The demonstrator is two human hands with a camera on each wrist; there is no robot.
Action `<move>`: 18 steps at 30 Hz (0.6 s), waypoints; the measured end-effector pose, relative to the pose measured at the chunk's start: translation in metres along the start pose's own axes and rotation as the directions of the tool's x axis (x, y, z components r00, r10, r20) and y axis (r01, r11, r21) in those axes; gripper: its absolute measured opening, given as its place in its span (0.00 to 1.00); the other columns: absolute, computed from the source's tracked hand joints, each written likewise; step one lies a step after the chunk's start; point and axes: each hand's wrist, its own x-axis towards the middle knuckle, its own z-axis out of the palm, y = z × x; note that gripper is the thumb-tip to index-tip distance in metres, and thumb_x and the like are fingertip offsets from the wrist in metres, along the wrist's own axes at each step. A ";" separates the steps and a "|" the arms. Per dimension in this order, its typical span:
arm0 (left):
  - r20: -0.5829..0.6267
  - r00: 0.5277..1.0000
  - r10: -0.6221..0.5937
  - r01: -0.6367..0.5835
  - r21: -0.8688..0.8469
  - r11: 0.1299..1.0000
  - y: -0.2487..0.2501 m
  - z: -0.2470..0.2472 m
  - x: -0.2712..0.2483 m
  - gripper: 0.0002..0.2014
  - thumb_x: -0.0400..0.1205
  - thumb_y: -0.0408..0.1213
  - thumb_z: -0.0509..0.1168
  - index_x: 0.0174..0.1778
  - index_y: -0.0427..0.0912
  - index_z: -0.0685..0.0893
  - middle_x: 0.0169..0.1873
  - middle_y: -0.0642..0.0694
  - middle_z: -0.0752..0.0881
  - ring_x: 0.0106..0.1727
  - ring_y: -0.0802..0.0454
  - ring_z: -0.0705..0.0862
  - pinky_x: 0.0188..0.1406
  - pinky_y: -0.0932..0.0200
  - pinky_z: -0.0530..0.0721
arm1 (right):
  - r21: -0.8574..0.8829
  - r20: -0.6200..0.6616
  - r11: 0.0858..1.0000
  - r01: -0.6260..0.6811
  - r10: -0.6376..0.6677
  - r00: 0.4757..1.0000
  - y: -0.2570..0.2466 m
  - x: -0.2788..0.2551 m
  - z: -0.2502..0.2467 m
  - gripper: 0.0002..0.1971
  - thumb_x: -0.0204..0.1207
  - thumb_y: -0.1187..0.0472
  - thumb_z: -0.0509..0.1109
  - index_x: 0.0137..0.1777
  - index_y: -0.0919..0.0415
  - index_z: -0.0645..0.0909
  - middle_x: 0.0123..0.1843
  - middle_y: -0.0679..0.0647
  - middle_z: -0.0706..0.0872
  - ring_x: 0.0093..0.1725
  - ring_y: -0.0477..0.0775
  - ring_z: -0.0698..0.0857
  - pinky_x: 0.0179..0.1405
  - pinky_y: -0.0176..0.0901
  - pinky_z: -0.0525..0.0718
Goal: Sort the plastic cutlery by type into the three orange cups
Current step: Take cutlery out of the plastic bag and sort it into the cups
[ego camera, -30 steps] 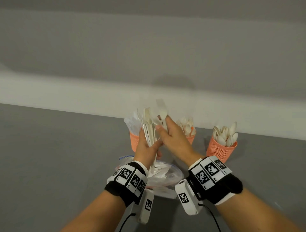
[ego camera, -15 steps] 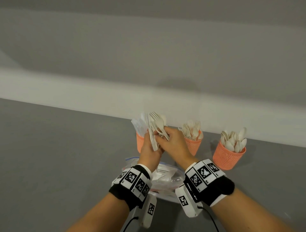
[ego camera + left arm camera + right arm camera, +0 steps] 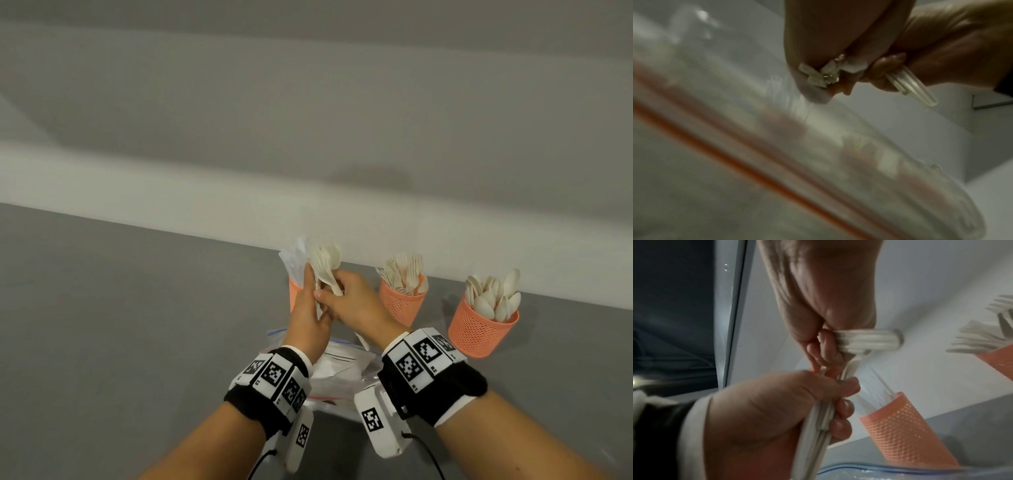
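Above the grey bench [image 3: 102, 325], my left hand [image 3: 308, 315] grips a bundle of cream plastic cutlery [image 3: 325, 263] by the handles while my right hand [image 3: 356, 301] has its fingers [image 3: 825, 344] pinching a few spoons free. They look light, stiff and slick, best held mid-handle, near the three orange mesh cups [image 3: 483, 329].

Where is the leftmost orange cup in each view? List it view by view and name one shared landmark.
Head: the leftmost orange cup is at centre, partly behind the left hand.
Left wrist: cannot tell; only blurred orange patches show through the bag.
Right wrist: lower right, with clear cutlery standing in it.
Shared landmark: the left hand gripping the cutlery bundle, with the right hand pinching spoons beside it.
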 end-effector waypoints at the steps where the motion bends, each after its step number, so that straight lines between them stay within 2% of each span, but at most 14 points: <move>1: 0.003 1.000 -0.011 0.011 -0.007 1.000 -0.001 -0.001 0.000 0.41 0.79 0.18 0.58 0.82 0.51 0.47 0.77 0.51 0.63 0.75 0.60 0.67 0.65 0.74 0.74 | 0.010 0.025 1.000 -0.024 0.024 0.999 -0.001 0.000 0.000 0.10 0.77 0.65 0.67 0.55 0.67 0.82 0.39 0.53 0.83 0.32 0.43 0.80 0.24 0.21 0.74; 3: -0.001 1.000 -0.028 0.028 -0.003 1.000 -0.002 -0.003 0.001 0.43 0.79 0.18 0.60 0.82 0.51 0.45 0.79 0.47 0.63 0.76 0.56 0.68 0.68 0.70 0.73 | 0.082 0.073 0.992 -0.095 0.089 0.993 -0.002 0.001 0.000 0.08 0.77 0.66 0.67 0.54 0.66 0.82 0.36 0.52 0.81 0.28 0.41 0.77 0.19 0.22 0.72; 5: -0.002 1.000 -0.029 0.029 -0.003 1.000 -0.002 -0.006 0.002 0.44 0.78 0.19 0.61 0.82 0.51 0.44 0.79 0.44 0.63 0.75 0.55 0.70 0.69 0.68 0.73 | 0.238 0.124 0.953 -0.187 0.161 0.979 -0.004 0.000 0.000 0.03 0.77 0.67 0.67 0.49 0.62 0.81 0.29 0.51 0.77 0.20 0.39 0.72 0.15 0.26 0.69; 7: -0.002 1.000 -0.027 0.027 -0.050 0.998 0.001 -0.009 0.002 0.44 0.78 0.20 0.61 0.82 0.52 0.44 0.78 0.43 0.65 0.73 0.53 0.73 0.69 0.65 0.75 | 0.367 0.172 0.902 -0.228 0.175 0.969 -0.007 0.000 -0.001 0.04 0.78 0.68 0.66 0.44 0.59 0.79 0.24 0.50 0.72 0.16 0.38 0.67 0.12 0.26 0.65; 8: -0.005 1.000 -0.029 0.029 -0.071 0.997 0.004 -0.012 0.001 0.43 0.78 0.20 0.61 0.81 0.53 0.45 0.76 0.42 0.69 0.71 0.52 0.76 0.69 0.60 0.77 | 0.393 0.188 0.891 -0.229 0.166 0.968 -0.008 0.000 -0.003 0.05 0.79 0.68 0.65 0.43 0.59 0.78 0.24 0.49 0.72 0.16 0.38 0.67 0.12 0.26 0.65; 10: -0.006 1.000 -0.015 0.015 -0.109 0.994 0.013 -0.017 -0.003 0.43 0.79 0.23 0.63 0.81 0.55 0.45 0.71 0.40 0.76 0.63 0.45 0.82 0.61 0.47 0.81 | 0.372 0.193 0.906 -0.201 0.136 0.972 -0.012 0.000 -0.005 0.06 0.80 0.67 0.63 0.42 0.58 0.77 0.20 0.46 0.74 0.14 0.38 0.71 0.11 0.25 0.67; 11: -0.010 1.000 -0.011 0.010 -0.133 0.991 0.018 -0.020 -0.005 0.43 0.79 0.23 0.63 0.80 0.55 0.45 0.69 0.36 0.77 0.59 0.37 0.83 0.55 0.45 0.81 | 0.343 0.181 0.923 -0.175 0.118 0.976 -0.014 0.001 -0.004 0.07 0.80 0.66 0.63 0.41 0.57 0.77 0.16 0.43 0.75 0.13 0.37 0.72 0.12 0.25 0.68; 12: -0.014 1.000 -0.019 0.016 -0.157 0.987 0.024 -0.022 -0.007 0.42 0.79 0.24 0.63 0.81 0.54 0.45 0.68 0.32 0.77 0.59 0.28 0.79 0.52 0.45 0.78 | 0.323 0.164 0.936 -0.143 0.093 0.982 -0.016 0.002 -0.003 0.09 0.81 0.65 0.62 0.40 0.56 0.76 0.14 0.42 0.75 0.13 0.37 0.73 0.13 0.25 0.68; 13: -0.014 1.000 -0.025 0.022 -0.177 0.984 0.027 -0.025 -0.008 0.41 0.80 0.25 0.63 0.81 0.52 0.45 0.67 0.29 0.77 0.62 0.25 0.75 0.52 0.48 0.76 | 0.319 0.146 0.941 -0.116 0.072 0.987 -0.017 0.003 -0.002 0.10 0.81 0.65 0.62 0.38 0.55 0.76 0.14 0.42 0.76 0.13 0.37 0.72 0.15 0.27 0.68; 16: 0.001 0.999 -0.047 0.047 -0.160 0.986 0.029 -0.032 -0.007 0.42 0.80 0.27 0.63 0.82 0.52 0.44 0.67 0.28 0.77 0.65 0.26 0.71 0.53 0.45 0.75 | 0.376 0.088 0.924 -0.073 0.043 0.995 -0.021 0.007 0.003 0.12 0.81 0.64 0.62 0.35 0.54 0.76 0.20 0.44 0.77 0.14 0.38 0.72 0.16 0.30 0.69; 18: 0.024 0.999 -0.046 0.049 -0.122 0.991 0.029 -0.039 -0.004 0.43 0.79 0.28 0.66 0.82 0.53 0.45 0.68 0.29 0.76 0.65 0.26 0.71 0.45 0.46 0.82 | 0.395 0.054 0.918 -0.042 0.023 0.998 -0.023 0.009 0.006 0.12 0.81 0.65 0.61 0.36 0.53 0.77 0.22 0.44 0.79 0.17 0.38 0.76 0.19 0.31 0.74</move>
